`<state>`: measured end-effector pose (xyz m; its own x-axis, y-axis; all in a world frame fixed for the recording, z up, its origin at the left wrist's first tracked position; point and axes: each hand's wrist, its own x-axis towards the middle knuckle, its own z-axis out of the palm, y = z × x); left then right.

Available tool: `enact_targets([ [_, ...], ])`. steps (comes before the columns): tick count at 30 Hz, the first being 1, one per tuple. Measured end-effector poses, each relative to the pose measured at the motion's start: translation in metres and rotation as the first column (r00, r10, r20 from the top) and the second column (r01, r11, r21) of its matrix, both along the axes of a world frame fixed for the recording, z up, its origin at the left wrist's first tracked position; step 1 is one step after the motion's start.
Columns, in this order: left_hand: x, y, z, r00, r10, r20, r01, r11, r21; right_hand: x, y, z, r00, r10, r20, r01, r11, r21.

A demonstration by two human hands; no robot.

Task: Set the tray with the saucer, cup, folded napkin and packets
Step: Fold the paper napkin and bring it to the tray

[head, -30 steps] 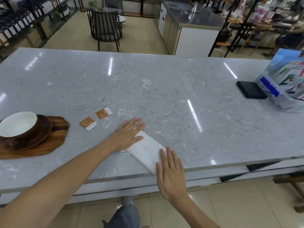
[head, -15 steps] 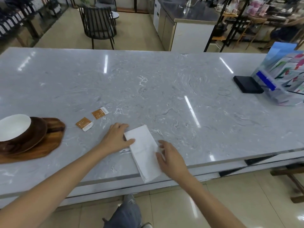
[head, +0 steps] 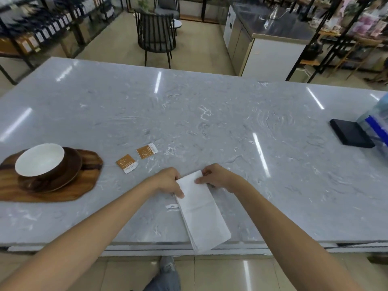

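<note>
A white napkin lies folded into a long strip on the grey marble counter, its near end overhanging the front edge. My left hand pinches its far left corner and my right hand pinches its far right corner. At the left stands a wooden tray carrying a dark brown saucer with a white-lined cup on it. Two orange packets lie on the counter between the tray and the napkin.
A small white scrap lies beside the napkin's left edge. A black flat box and a clear brochure stand sit at the far right. A black chair stands beyond the counter.
Both hands lifted off the flat napkin and moved to its far end, where they now pinch its two corners. The napkin now lies more lengthwise toward me.
</note>
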<state>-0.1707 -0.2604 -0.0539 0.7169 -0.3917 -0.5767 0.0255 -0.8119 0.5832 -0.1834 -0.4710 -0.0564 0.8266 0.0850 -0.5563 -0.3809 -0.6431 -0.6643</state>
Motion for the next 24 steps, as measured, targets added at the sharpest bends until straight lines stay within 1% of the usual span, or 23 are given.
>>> enact_targets([
  [1,0.002,0.002,0.000,1.000,0.000,0.013,0.001,1.000,-0.028,0.003,-0.003,0.002,1.000,0.005,-0.026,-0.003,0.998,0.068],
  [3,0.009,0.006,0.002,0.996,0.014,0.085,-0.008,0.997,-0.076,0.011,-0.008,0.009,0.999,0.003,-0.048,0.004,0.990,0.143],
  [5,0.019,0.011,0.006,0.985,0.059,0.161,-0.037,0.990,-0.134,0.022,-0.011,0.019,0.999,-0.008,-0.034,0.014,0.984,0.178],
  [8,0.038,0.012,0.013,0.962,0.168,0.215,-0.113,0.962,-0.247,0.041,-0.011,0.035,0.999,-0.038,-0.026,0.043,0.967,0.251],
  [11,0.052,0.013,0.017,0.908,0.256,0.332,-0.151,0.939,-0.310,0.053,-0.010,0.047,0.998,-0.055,0.017,0.048,0.958,0.283],
  [13,0.053,0.017,0.014,0.888,0.246,0.389,-0.111,0.935,-0.338,0.054,-0.010,0.049,0.995,-0.052,0.081,0.028,0.962,0.273],
  [16,0.040,0.025,0.000,0.892,0.205,0.402,-0.058,0.936,-0.348,0.043,-0.012,0.044,0.986,-0.045,0.163,0.003,0.968,0.250],
  [19,0.023,0.030,-0.014,0.842,0.247,0.480,-0.047,0.919,-0.391,0.023,-0.017,0.036,0.957,0.016,0.291,-0.063,0.986,0.154],
  [22,0.007,0.033,-0.015,0.814,0.265,0.517,-0.010,0.896,-0.444,-0.003,-0.022,0.029,0.871,0.096,0.481,-0.120,0.993,0.018],
  [24,-0.008,0.034,-0.014,0.789,0.198,0.582,0.084,0.903,-0.422,-0.023,-0.022,0.025,0.805,0.127,0.579,-0.138,0.990,-0.026],
])
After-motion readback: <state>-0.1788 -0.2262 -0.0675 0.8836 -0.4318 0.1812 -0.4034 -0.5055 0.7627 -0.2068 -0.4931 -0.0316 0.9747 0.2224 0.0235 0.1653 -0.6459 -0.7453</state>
